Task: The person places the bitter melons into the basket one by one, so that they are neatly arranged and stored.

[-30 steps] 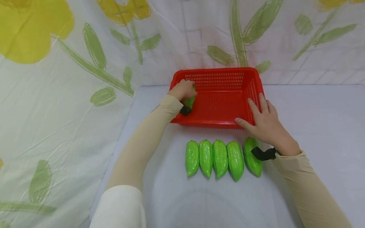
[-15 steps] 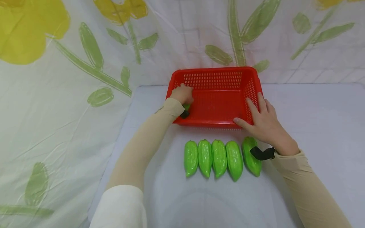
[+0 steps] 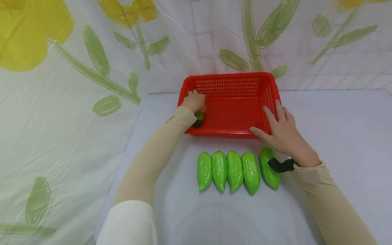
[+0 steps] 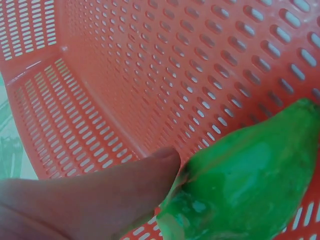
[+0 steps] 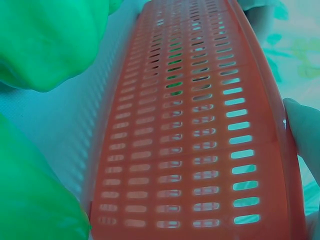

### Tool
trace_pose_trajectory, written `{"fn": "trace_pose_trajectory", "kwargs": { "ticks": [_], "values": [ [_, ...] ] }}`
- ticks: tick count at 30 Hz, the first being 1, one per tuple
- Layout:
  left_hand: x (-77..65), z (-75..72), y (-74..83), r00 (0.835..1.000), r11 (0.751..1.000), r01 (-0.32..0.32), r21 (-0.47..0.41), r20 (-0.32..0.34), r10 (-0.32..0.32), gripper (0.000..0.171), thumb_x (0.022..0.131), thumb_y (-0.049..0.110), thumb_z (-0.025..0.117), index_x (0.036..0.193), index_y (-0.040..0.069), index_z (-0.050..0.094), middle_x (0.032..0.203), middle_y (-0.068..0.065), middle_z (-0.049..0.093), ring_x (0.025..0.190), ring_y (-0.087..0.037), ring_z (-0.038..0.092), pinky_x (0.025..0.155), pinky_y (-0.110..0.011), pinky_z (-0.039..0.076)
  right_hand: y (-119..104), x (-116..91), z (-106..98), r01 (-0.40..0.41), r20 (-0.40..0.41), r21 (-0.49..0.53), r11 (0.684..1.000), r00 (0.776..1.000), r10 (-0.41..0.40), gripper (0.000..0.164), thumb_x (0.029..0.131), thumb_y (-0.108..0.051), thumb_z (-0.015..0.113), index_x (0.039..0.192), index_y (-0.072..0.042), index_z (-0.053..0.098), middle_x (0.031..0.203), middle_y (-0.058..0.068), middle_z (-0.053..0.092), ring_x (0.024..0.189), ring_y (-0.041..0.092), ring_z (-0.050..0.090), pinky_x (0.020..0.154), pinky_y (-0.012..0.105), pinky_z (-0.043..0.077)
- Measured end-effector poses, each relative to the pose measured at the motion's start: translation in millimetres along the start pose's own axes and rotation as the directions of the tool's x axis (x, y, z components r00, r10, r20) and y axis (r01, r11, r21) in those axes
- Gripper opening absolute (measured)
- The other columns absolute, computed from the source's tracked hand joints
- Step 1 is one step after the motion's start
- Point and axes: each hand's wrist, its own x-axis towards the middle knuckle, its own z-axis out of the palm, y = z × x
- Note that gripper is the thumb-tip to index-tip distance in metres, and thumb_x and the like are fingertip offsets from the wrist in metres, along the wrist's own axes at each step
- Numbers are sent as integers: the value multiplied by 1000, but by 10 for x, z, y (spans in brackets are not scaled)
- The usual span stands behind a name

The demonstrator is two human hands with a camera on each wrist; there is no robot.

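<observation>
At the left end of the red plastic basket [image 3: 235, 132], my left hand [image 3: 195, 102] holds a green, pointed, ridged vegetable [image 4: 245, 180], of a kind I cannot tell. In the left wrist view the thumb [image 4: 145, 177] touches one end of it; the other fingers are hidden. My right hand [image 3: 283, 136] rests on the basket's near right corner, fingers spread and fairly straight over the rim. Its thumb [image 5: 306, 132] touches the rim in the right wrist view. Several similar green vegetables [image 3: 234, 171] lie in a row in front of the basket, the rightmost [image 3: 269, 173] partly behind the right wrist's camera.
The basket stands on a white-covered table [image 3: 220, 217], close to a curtain [image 3: 196, 41] printed with yellow flowers and green leaves. The curtain also hangs along the table's left side.
My left hand has gone lower into the basket's left end with the green vegetable, of which less shows now. My right hand has stayed on the corner.
</observation>
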Motion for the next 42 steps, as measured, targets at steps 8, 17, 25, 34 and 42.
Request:
{"fn": "trace_pose_trajectory", "kwargs": {
  "ticks": [8,17,25,34,42],
  "values": [
    [-45,-45,29,1000,999,-5,-47,5,6,74,94,27,71,160,19,41,152,-21,37,135,-37,35,108,-53,47,6,-16,-5,-5,-3,13,1000,1000,5,102,98,-67,53,167,-6,10,172,27,-11,150,62,7,110,83,25],
    [-261,-268,51,996,992,-87,-89,-20,86,77,99,41,67,164,19,33,172,-18,14,157,-40,17,118,-59,39,-7,6,-5,-4,-5,11,1000,1000,4,103,98,-69,52,168,-8,9,172,25,-13,151,61,6,110,83,26],
    [-557,-345,27,971,970,-220,-102,-114,208,74,101,44,64,163,14,36,168,-19,27,154,-38,25,118,-56,40,12,-17,-3,-18,3,6,1000,1000,18,103,97,-69,52,168,-8,9,172,24,-13,152,59,6,108,82,29],
    [-1026,-254,-40,917,926,-340,-165,-275,288,66,101,39,67,157,13,47,158,-17,41,143,-32,40,114,-48,46,-4,-13,4,-23,10,13,1000,1000,23,103,97,-68,53,168,-8,10,172,25,-13,152,59,6,109,82,29],
    [-1481,16,-119,835,872,-454,-183,-429,345,58,99,32,70,150,9,55,148,-15,51,133,-31,51,109,-47,50,1,-26,-10,-17,10,15,1000,1000,17,103,98,-68,52,168,-7,9,172,24,-14,151,59,6,109,82,29]
  ]
}}
